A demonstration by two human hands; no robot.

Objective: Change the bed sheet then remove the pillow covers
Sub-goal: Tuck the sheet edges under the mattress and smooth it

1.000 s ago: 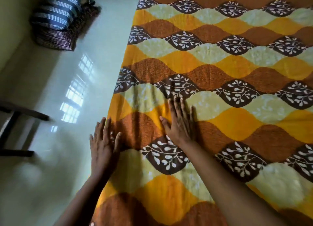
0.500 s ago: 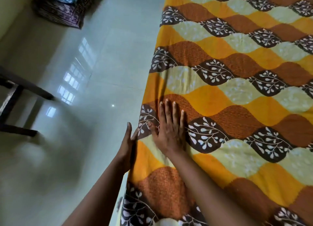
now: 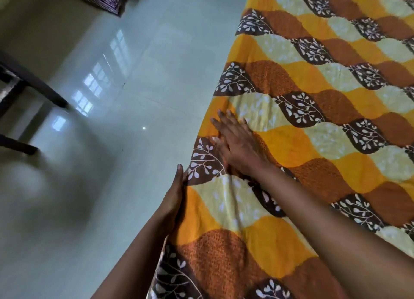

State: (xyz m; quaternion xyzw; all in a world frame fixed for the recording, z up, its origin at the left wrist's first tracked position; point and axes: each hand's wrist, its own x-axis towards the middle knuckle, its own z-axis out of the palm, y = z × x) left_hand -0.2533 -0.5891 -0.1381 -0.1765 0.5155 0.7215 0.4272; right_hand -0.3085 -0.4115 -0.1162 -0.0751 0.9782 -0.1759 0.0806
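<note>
Left of the left hand [image 3: 173, 200] lies open floor [image 3: 134, 164] (glossy tile). Its straight fingers press the edge of the bed sheet [image 3: 324, 141]; the right hand [image 3: 237, 145] lies flat on top, fingers released.

Glossy pale tiled floor [image 3: 112, 209]; dark furniture legs [image 3: 44, 92] at left edge; window reflections [image 3: 89, 92] on floor just right of legs; olive-yellow wall [image 3: 13, 11] beyond legs.
</note>
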